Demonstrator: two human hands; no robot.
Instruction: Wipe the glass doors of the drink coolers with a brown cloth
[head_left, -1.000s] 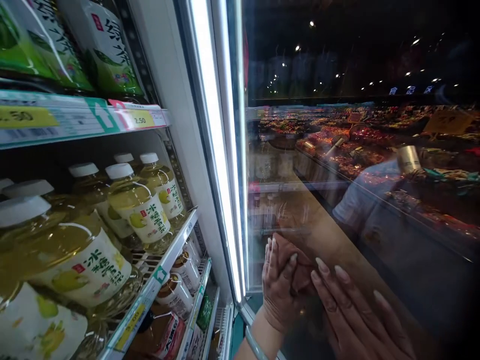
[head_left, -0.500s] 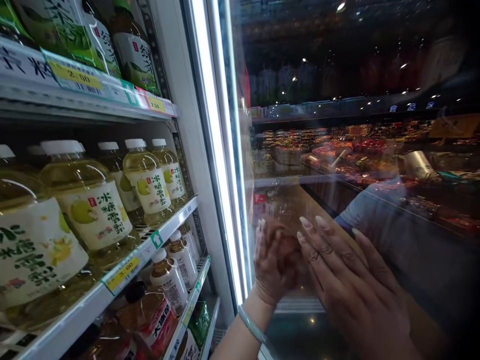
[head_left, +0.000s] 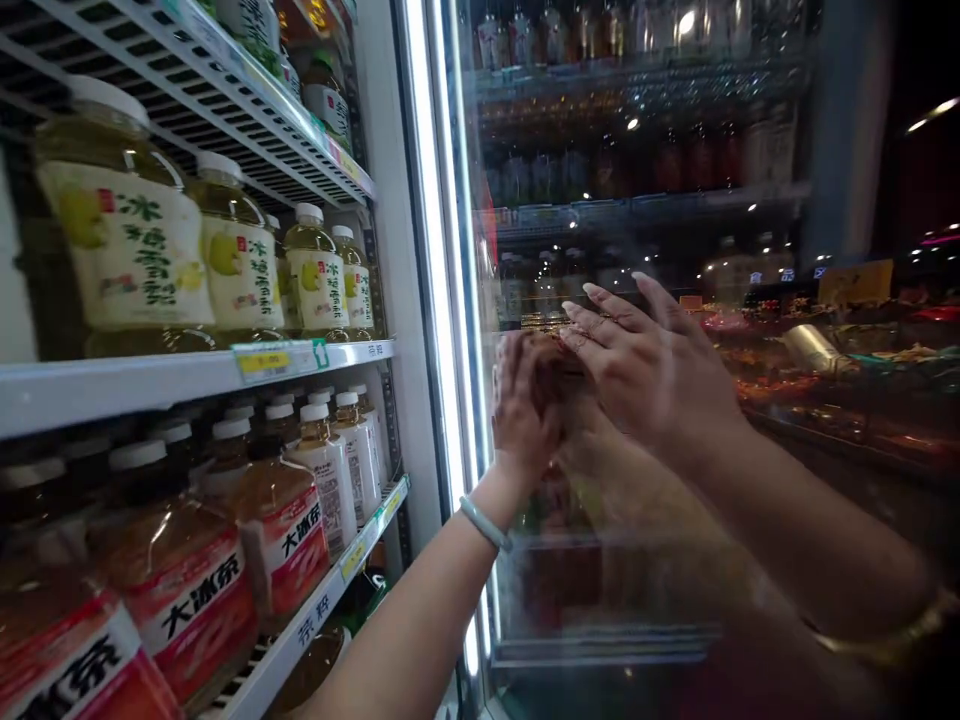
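My left hand [head_left: 525, 415], with a pale green bangle [head_left: 484, 522] on the wrist, is raised at the cooler's glass door [head_left: 622, 580], just right of the lit frame. Its fingers point up and look stretched out. A dark brownish shape beside them is blurred; I cannot tell whether it is a reflection. To the right, my right hand [head_left: 652, 365] is held flat with its fingers spread, in front of or on the glass. A gold-coloured bracelet [head_left: 885, 640] sits on that forearm. Neither hand shows a clear object in its grasp.
At left, the upper shelf [head_left: 150, 385] carries pear drink bottles [head_left: 142, 245] with white caps. Red-labelled iced tea bottles [head_left: 195, 600] stand on the lower shelf [head_left: 307, 620]. A bright light strip [head_left: 431, 250] runs down the frame. The glass reflects shop displays and lights.
The view has shifted, so lower shelves show more. Both hands are higher in the picture. My right hand has turned more sideways, its fingers pointing up and left, and more forearm shows.
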